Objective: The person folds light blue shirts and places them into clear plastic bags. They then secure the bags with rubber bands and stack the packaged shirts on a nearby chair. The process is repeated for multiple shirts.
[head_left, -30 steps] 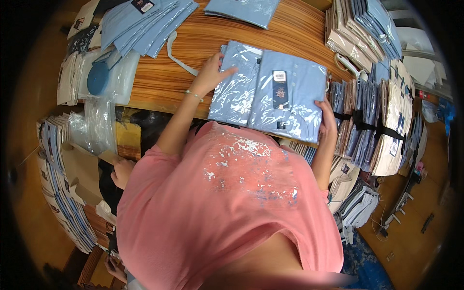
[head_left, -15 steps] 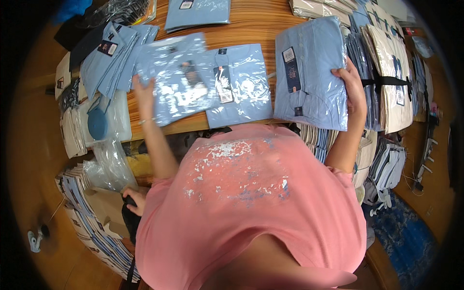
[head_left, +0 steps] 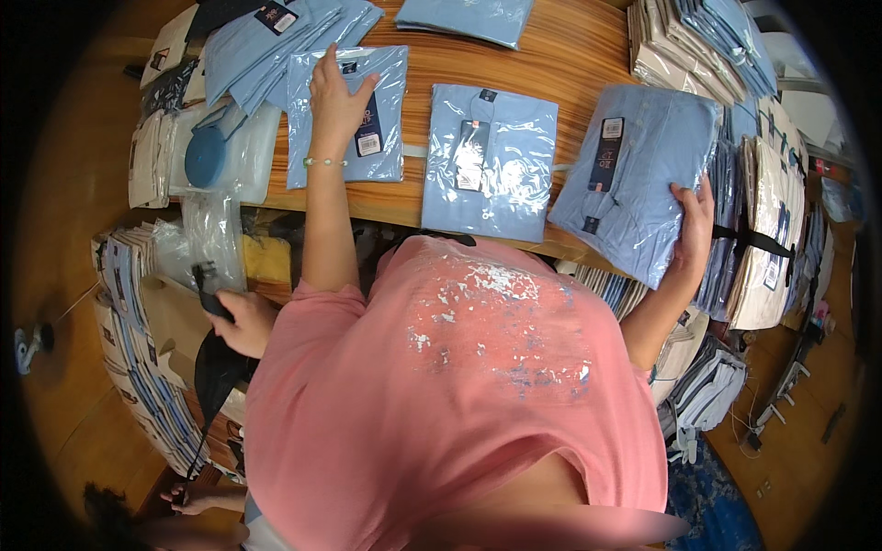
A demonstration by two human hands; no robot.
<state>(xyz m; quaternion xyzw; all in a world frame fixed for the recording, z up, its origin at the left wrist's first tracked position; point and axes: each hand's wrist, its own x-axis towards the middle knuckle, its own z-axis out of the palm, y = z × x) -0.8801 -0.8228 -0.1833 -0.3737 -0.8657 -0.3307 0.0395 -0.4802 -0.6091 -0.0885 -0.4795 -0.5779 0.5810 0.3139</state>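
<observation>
A folded light-blue shirt in a clear bag [head_left: 312,156] lies flat on the left of the wooden table. My left hand [head_left: 338,101] rests on its upper part, fingers spread and flat. Beside it, a second bagged blue shirt [head_left: 505,174] with a dark hang tag lies in front of me. At the right, a thick pile of bagged blue shirts [head_left: 634,138] sits turned at a slant, reaching over the table's near edge. My right hand [head_left: 695,225] is curled round the pile's right side, thumb on top; the fingers underneath are hidden.
More blue shirts [head_left: 266,46] are fanned out at the far left, near a blue tape roll [head_left: 207,156]. Beige and blue stacks [head_left: 763,220] stand at the right. Another person's hand [head_left: 243,323] holds something black at the lower left.
My left hand has set its bagged shirt flat on the left, apart from the middle one. The right pile is tilted more, my right hand still on it. The view has shifted.
</observation>
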